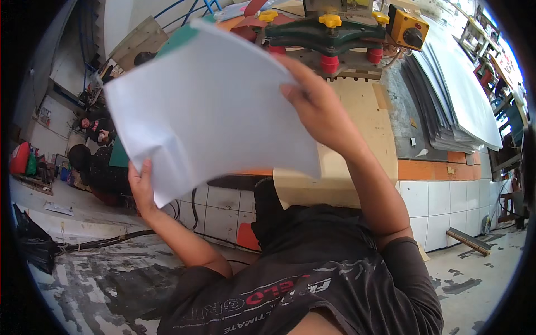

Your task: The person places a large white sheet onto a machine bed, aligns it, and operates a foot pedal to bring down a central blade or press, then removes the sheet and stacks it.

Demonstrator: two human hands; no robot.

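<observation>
A large white flexible sheet (218, 106) is held up in the air in front of me, bowed and slightly blurred. My left hand (144, 187) grips its lower left corner, with the thumb on the near face and the fingers behind. At the upper right edge, my right hand (315, 106) pinches the sheet between thumb and fingers. The sheet's far edge rises close to a dark green machine head (326, 36) with yellow knobs and red feet. Under my right forearm lies a tan sheet (363, 128) that drapes over the table's front edge.
To the right, a stack of white and grey sheets (466, 95) rests on the worktable. A yellow switch box (408, 30) with a black knob stands beside the machine. People (97, 128) sit at the far left. A brush-like bar (468, 241) lies on the floor at right.
</observation>
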